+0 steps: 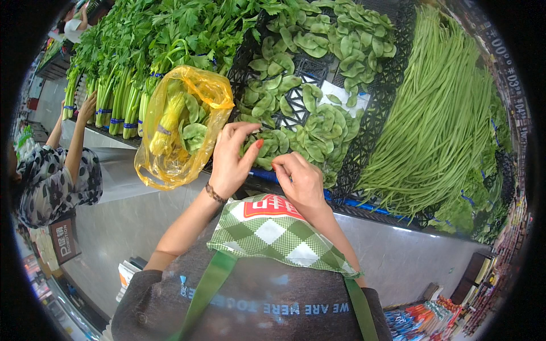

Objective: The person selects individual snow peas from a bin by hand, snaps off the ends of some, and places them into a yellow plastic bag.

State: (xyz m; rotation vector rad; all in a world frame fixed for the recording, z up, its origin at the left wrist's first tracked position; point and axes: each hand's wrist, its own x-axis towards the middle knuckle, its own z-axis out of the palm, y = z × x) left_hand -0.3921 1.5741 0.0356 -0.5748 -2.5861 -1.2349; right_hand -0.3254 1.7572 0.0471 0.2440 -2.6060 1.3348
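Note:
Over the near part of a black plastic crate [358, 157], my left hand [232, 155] is held with thumb and fingers apart, in front of loose flat green bean pods [322, 140]. My right hand [300, 179] is just to its right, thumb and forefinger together at the crate's near edge. Whether a pod is pinched there cannot be made out. Left of my left hand, a yellow translucent plastic bag [147, 170] lies open-mouthed over the celery's near edge. Inside it show a banded celery bunch [164, 123] and some flat pods [194, 136].
Celery bunches [115, 102] with blue bands line the left. Long green beans [431, 115] fill the right side, with leafy greens [460, 209] beyond. At far left another person's hand [88, 106] touches the celery. A promotion sign [64, 241] stands lower left.

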